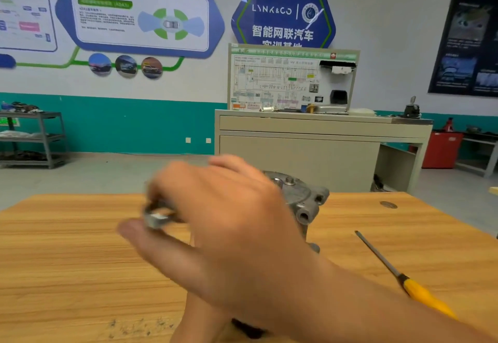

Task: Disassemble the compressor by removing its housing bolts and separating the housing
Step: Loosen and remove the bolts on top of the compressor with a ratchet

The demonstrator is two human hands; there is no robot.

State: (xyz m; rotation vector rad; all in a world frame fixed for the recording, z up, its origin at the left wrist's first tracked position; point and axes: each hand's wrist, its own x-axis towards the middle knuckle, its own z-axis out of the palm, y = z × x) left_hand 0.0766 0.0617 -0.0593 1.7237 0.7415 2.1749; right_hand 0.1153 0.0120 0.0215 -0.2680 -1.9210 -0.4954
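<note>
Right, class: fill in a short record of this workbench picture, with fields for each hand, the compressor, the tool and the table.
Right hand: reaches to the left across the compressor, fingers pinching a small metal part; too blurred to say whether it is a bolt.
Left hand: not visible, hidden under the right arm.
Compressor: grey metal, standing on the table, largely covered by the right hand.
Screwdriver: yellow handle, lying on the table to the right of the compressor, untouched.
Table: wooden top.
</note>
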